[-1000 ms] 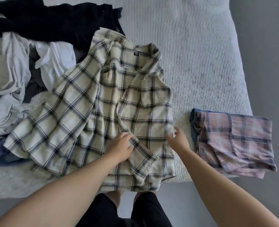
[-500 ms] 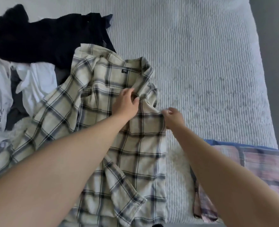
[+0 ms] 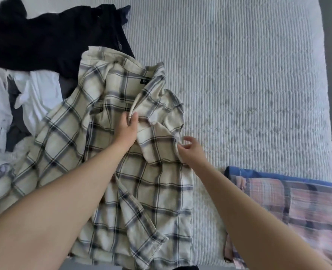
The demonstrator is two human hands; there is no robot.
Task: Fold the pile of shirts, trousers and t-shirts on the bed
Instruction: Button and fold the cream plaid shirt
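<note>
the left hand (image 3: 126, 127) is pinching a fold of the cream plaid shirt (image 3: 110, 152) just below its collar, thumb and fingers curling round the cloth and lifting it a little off the layer beneath. the right hand (image 3: 188, 148) is gripping the same shirt at its right shoulder edge, with the thumb and forefinger closing on the fabric and the other fingers spreading loosely above it. both bare forearms are reaching in from the near edge and crossing over the lower half of the shirt.

the cream plaid shirt is lying face up in the middle of the white ribbed bedcover (image 3: 249, 84), collar pointing away from the person, a small dark label showing inside the neck. its right side is already lying folded inward, while its left sleeve is spreading out wide and flat.

to the left of the shirt, 1 heap of unfolded white garments (image 3: 38, 96) is lying in a jumble, touching the shirt's sleeve. beyond the shirt's collar and to the left, a black garment (image 3: 50, 36) is sprawling, its edge tucking under the shirt's far shoulder. to the right of the shirt and nearer the person, a folded pink plaid shirt (image 3: 297, 207) is sitting on top of a folded blue garment (image 3: 262, 173), blurred, and lying apart from the cream shirt.
</note>
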